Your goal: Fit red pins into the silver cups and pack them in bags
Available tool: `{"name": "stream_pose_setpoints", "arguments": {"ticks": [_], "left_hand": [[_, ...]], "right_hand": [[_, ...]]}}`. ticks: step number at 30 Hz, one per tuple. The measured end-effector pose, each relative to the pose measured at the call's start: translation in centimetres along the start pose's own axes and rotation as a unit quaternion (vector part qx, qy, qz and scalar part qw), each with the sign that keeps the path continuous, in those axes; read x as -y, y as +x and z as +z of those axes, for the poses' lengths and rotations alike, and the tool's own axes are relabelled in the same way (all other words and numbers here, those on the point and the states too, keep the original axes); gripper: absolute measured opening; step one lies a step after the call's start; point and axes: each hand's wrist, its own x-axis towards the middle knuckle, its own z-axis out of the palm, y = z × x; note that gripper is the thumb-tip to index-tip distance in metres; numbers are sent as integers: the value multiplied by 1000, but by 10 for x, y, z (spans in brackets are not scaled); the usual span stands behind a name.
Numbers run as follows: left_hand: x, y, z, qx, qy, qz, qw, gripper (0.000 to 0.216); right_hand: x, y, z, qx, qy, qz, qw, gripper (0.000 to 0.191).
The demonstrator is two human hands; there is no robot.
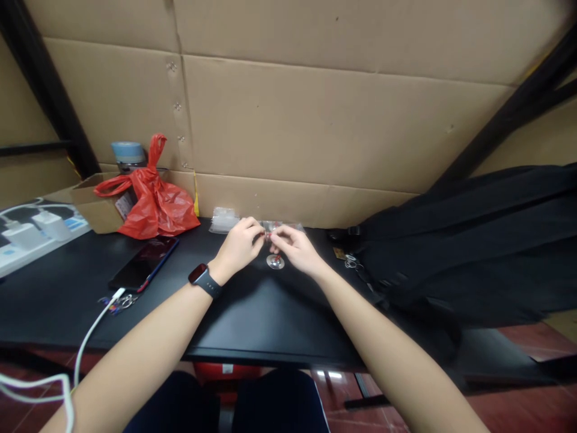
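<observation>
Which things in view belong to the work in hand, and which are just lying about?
Likely in use: small piece (too small to identify) pinched by left hand and right hand; shiny round dish below; clear plastic packets beyond.

Probably lying about: red bag, phone, cardboard box, power strip, blue-lidded container.
</observation>
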Motion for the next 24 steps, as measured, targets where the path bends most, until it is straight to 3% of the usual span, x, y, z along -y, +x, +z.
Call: {"name": "stream_pose_setpoints", "arguments": {"ticks": [6, 9, 15, 19, 24], "left_hand": [[-3, -1, -1, 1, -32, -20, 999, 9], [-7, -1, -1, -17, -37, -39, 998, 18], [-11, -2, 1, 27, -14, -33, 999, 16], [-9, -3, 2, 48, 8, -50, 998, 12], [-5, -4, 6, 92, 10, -25, 995, 21]], "right_hand": [[-2, -1, 1, 1, -55, -4, 998, 32], [-3, 0, -1, -18, -97, -11, 995, 26], [-8, 3, -7, -11, -141, -13, 990, 13], [-4, 2, -4, -2, -100, -13, 995, 15], [1, 0, -2, 7, -38, -24, 999, 19]]}}
